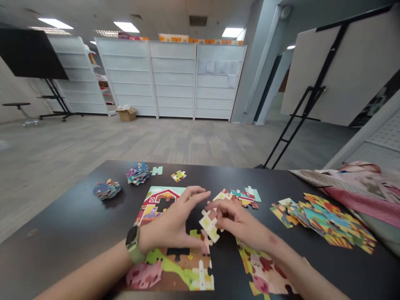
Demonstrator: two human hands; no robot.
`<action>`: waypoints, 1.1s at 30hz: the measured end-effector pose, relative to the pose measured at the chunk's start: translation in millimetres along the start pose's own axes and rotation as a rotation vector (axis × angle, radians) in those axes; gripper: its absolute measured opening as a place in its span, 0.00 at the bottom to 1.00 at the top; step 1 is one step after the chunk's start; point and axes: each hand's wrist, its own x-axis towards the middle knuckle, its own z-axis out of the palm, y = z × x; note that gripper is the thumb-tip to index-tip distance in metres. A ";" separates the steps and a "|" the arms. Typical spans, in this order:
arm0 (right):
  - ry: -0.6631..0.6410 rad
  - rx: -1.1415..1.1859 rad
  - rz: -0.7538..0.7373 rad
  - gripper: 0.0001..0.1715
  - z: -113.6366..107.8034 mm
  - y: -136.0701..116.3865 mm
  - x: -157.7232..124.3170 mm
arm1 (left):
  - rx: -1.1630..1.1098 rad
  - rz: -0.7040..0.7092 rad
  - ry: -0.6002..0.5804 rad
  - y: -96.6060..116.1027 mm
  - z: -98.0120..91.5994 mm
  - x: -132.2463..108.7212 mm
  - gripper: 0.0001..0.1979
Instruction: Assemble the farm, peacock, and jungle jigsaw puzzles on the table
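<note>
My left hand (pixel 175 225), with a watch (pixel 132 243) on the wrist, hovers over a partly joined jigsaw puzzle (pixel 179 277) showing a red barn and a pink pig. Its fingers and thumb are spread apart, holding nothing. Gaps in the puzzle bare the dark table. Just to the right, my right hand (pixel 242 221) pinches a pale yellow-green and brown puzzle piece (pixel 209 226) at the puzzle's right edge. Under my right forearm lies another joined section with a cow (pixel 261 277), partly hidden. Beyond my right fingers are several loose pieces (pixel 248 196).
Two stacks of puzzle pieces (pixel 106 189) (pixel 138 173) stand at the table's far left. Single pieces (pixel 157 170) (pixel 178 176) lie near the back edge. A spread pile of pieces (pixel 328 221) lies at right, beside a patterned cloth (pixel 362 196). An easel board (pixel 340 66) stands behind.
</note>
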 end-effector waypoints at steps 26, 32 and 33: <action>-0.233 -0.631 0.182 0.11 3.2 -18.0 -17.3 | 0.008 0.030 -0.340 -13.9 -8.9 -5.1 0.40; -0.190 -0.731 0.010 0.21 12.0 -10.0 -19.2 | -0.037 0.038 -0.350 -10.1 -10.9 -3.3 0.36; -0.189 -0.718 -0.009 0.21 10.5 -9.2 -19.1 | -0.038 0.038 -0.350 -8.0 -11.2 -3.0 0.34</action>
